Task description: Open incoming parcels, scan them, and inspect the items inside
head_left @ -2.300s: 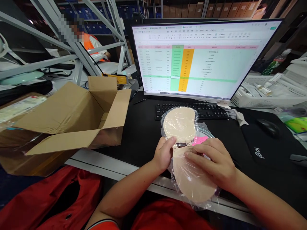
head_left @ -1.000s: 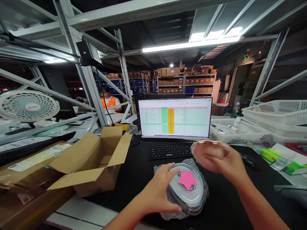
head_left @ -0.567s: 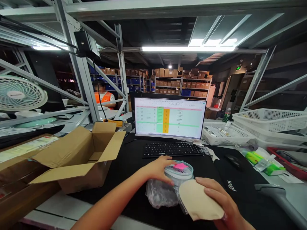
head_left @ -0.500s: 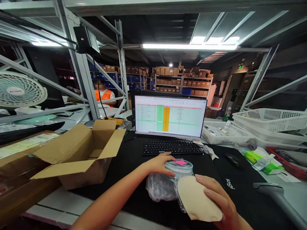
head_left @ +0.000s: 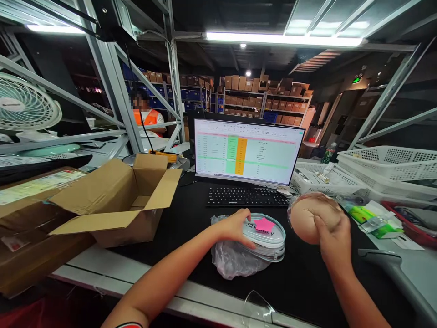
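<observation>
In the head view, my left hand (head_left: 235,230) grips the left side of a clear oval case (head_left: 278,239). A pink star sticker (head_left: 264,224) partly covers dark lettering on the lid. Crumpled clear plastic wrapping (head_left: 230,262) lies under and in front of the case on the black mat (head_left: 300,278). My right hand (head_left: 334,237) is raised to the right of the case, closed on a beige round pad (head_left: 305,218) with shiny clear film at its edges. My thumb presses across the pad's near face. The fingers behind it are mostly hidden.
An open cardboard box (head_left: 129,228) stands at left. Behind the case are a keyboard (head_left: 246,197) and a monitor (head_left: 247,150). White baskets (head_left: 385,164), a green packet (head_left: 372,221) and a handheld scanner (head_left: 382,257) are on the right. A person (head_left: 148,116) sits beyond the frame.
My right hand has moved right and up with the beige pad, away from the case, and turned it. My left hand stays on the case, whose lid now shows more fully. The view has tilted down.
</observation>
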`<act>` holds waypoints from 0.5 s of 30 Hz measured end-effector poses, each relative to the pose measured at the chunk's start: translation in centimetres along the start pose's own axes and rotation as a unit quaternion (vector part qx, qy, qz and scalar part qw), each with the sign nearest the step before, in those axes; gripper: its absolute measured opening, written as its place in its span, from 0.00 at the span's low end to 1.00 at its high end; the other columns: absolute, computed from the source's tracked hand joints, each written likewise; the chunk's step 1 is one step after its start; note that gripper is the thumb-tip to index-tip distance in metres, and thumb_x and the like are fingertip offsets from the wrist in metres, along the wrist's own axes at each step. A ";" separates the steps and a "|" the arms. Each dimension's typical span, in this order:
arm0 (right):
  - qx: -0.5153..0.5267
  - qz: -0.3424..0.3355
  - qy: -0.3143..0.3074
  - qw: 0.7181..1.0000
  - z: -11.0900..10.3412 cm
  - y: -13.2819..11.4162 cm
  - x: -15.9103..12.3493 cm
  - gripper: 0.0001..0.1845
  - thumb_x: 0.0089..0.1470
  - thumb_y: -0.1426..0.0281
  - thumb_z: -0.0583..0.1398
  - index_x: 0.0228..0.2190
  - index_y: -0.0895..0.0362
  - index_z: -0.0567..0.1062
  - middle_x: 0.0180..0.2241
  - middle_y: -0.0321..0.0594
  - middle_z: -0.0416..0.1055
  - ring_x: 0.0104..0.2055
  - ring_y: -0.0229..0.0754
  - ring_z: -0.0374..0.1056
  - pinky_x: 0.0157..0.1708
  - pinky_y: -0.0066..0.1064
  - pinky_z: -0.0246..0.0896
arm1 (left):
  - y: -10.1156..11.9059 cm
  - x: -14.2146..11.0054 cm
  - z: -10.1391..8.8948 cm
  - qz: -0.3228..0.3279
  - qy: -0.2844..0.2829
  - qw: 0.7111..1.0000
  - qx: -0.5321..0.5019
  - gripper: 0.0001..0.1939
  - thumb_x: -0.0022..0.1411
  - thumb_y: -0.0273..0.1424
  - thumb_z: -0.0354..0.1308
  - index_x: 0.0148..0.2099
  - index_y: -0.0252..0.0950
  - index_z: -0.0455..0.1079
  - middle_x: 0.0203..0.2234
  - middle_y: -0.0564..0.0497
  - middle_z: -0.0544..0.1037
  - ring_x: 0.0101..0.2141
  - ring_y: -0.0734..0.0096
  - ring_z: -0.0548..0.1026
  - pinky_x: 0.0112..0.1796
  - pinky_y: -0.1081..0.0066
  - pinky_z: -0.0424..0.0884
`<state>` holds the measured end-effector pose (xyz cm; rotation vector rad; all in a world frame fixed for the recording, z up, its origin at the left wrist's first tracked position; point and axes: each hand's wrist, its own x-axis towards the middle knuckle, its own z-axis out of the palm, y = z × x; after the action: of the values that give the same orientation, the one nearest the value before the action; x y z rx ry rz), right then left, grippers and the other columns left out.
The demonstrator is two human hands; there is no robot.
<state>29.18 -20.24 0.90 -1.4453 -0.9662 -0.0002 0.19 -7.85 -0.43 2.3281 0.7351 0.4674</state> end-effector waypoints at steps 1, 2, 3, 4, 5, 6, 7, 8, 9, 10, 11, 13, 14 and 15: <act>-0.016 0.038 -0.024 0.999 0.2 1.1 0.9 0.44 0.49 0.47 0.63 0.60 0.59 0.62 0.58 0.55 0.65 0.59 0.58 0.63 0.60 0.54 0.57 | 0.3 0.0 0.2 0.013 0.006 1.000 0.010 0.48 0.33 0.46 0.78 0.55 0.37 0.64 0.51 0.43 0.70 0.49 0.52 0.72 0.51 0.57 0.70; -0.027 0.069 -0.045 0.996 0.4 2.0 1.6 0.46 0.46 0.45 0.64 0.58 0.60 0.64 0.57 0.57 0.66 0.57 0.60 0.64 0.59 0.56 0.58 | 0.6 -0.1 0.5 0.036 0.020 0.999 0.023 0.52 0.32 0.45 0.78 0.58 0.37 0.63 0.53 0.42 0.70 0.51 0.50 0.71 0.53 0.55 0.69; -0.033 0.088 -0.063 0.994 0.7 2.7 2.1 0.46 0.44 0.45 0.65 0.56 0.60 0.66 0.55 0.57 0.68 0.55 0.62 0.65 0.57 0.58 0.58 | 0.7 -0.3 0.8 0.068 0.043 0.996 0.040 0.56 0.31 0.45 0.78 0.61 0.38 0.60 0.54 0.41 0.69 0.53 0.48 0.70 0.55 0.53 0.67; -0.033 0.095 -0.079 0.992 1.1 3.2 2.4 0.45 0.42 0.45 0.65 0.54 0.60 0.68 0.53 0.58 0.69 0.54 0.63 0.65 0.57 0.59 0.58 | 0.8 -0.7 1.2 0.104 0.072 0.990 0.062 0.59 0.31 0.46 0.78 0.64 0.38 0.58 0.57 0.39 0.68 0.56 0.46 0.68 0.57 0.52 0.65; -0.026 0.095 -0.097 0.990 1.6 3.3 2.4 0.43 0.41 0.46 0.66 0.52 0.60 0.70 0.52 0.57 0.71 0.53 0.62 0.66 0.56 0.58 0.60 | 0.7 -1.2 1.7 0.142 0.105 0.980 0.093 0.60 0.33 0.46 0.78 0.66 0.39 0.56 0.59 0.37 0.66 0.58 0.44 0.67 0.59 0.49 0.63; -0.011 0.093 -0.119 0.988 2.1 3.0 2.2 0.42 0.42 0.46 0.65 0.52 0.59 0.70 0.51 0.55 0.71 0.52 0.60 0.68 0.55 0.55 0.63 | 0.5 -1.9 2.1 0.178 0.140 0.965 0.129 0.59 0.37 0.47 0.76 0.67 0.39 0.54 0.61 0.35 0.64 0.60 0.42 0.65 0.60 0.46 0.62; 0.013 0.088 -0.147 0.985 2.6 2.5 1.8 0.41 0.45 0.46 0.64 0.53 0.58 0.69 0.52 0.53 0.72 0.51 0.57 0.69 0.53 0.51 0.66 | 0.2 -2.6 2.6 0.211 0.175 0.947 0.170 0.56 0.42 0.46 0.75 0.68 0.40 0.53 0.62 0.34 0.62 0.61 0.40 0.64 0.60 0.44 0.60; 0.043 0.080 -0.178 0.980 3.0 1.7 1.4 0.39 0.48 0.47 0.63 0.55 0.57 0.67 0.53 0.51 0.72 0.51 0.54 0.70 0.51 0.47 0.68 | -0.2 -3.4 3.0 0.241 0.209 0.925 0.208 0.51 0.48 0.43 0.72 0.69 0.41 0.52 0.63 0.33 0.60 0.62 0.41 0.63 0.61 0.42 0.60; 0.070 0.063 -0.203 0.975 3.4 0.7 0.9 0.38 0.50 0.48 0.63 0.56 0.57 0.66 0.54 0.50 0.71 0.51 0.52 0.71 0.50 0.45 0.69 | -0.7 -4.1 3.4 0.265 0.243 0.902 0.238 0.46 0.54 0.38 0.69 0.70 0.43 0.52 0.64 0.34 0.60 0.62 0.42 0.63 0.61 0.42 0.60; 0.082 0.036 -0.220 0.971 3.7 -0.5 0.5 0.36 0.51 0.49 0.63 0.55 0.57 0.67 0.54 0.50 0.72 0.52 0.51 0.71 0.50 0.43 0.70 | -1.1 -4.8 3.8 0.283 0.273 0.882 0.260 0.42 0.58 0.33 0.66 0.70 0.46 0.52 0.64 0.37 0.60 0.62 0.45 0.63 0.61 0.43 0.61; 0.078 -0.002 -0.227 0.971 3.8 -1.7 0.0 0.33 0.51 0.51 0.63 0.54 0.56 0.68 0.53 0.49 0.72 0.51 0.51 0.71 0.50 0.43 0.70 | -1.5 -5.5 4.2 0.292 0.297 0.867 0.273 0.38 0.60 0.28 0.63 0.69 0.49 0.54 0.63 0.39 0.62 0.62 0.49 0.64 0.60 0.46 0.62; 0.035 -0.096 -0.236 0.966 3.9 -3.9 -0.8 0.24 0.52 0.57 0.64 0.48 0.55 0.73 0.48 0.45 0.75 0.48 0.50 0.72 0.49 0.41 0.69 | -2.4 -6.7 4.6 0.290 0.323 0.855 0.284 0.35 0.63 0.22 0.59 0.67 0.54 0.57 0.61 0.45 0.66 0.61 0.54 0.66 0.60 0.50 0.64; 0.011 -0.141 -0.253 0.957 3.8 -4.8 -1.1 0.19 0.53 0.59 0.63 0.45 0.54 0.75 0.45 0.43 0.76 0.45 0.48 0.72 0.47 0.39 0.70 | -2.8 -7.2 4.7 0.286 0.323 0.856 0.285 0.34 0.64 0.22 0.57 0.66 0.56 0.58 0.60 0.46 0.67 0.60 0.56 0.67 0.60 0.51 0.65; -0.002 -0.175 -0.284 0.943 3.8 -5.6 -1.5 0.15 0.55 0.60 0.63 0.43 0.54 0.76 0.42 0.41 0.77 0.42 0.46 0.73 0.44 0.37 0.70 | -3.2 -7.8 4.7 0.286 0.317 0.858 0.285 0.33 0.64 0.22 0.57 0.66 0.57 0.58 0.59 0.47 0.68 0.60 0.56 0.68 0.60 0.52 0.66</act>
<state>23.12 -19.02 4.01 -1.2797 -1.6893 0.1610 -4.77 -12.75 -7.02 2.9758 0.4737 1.5164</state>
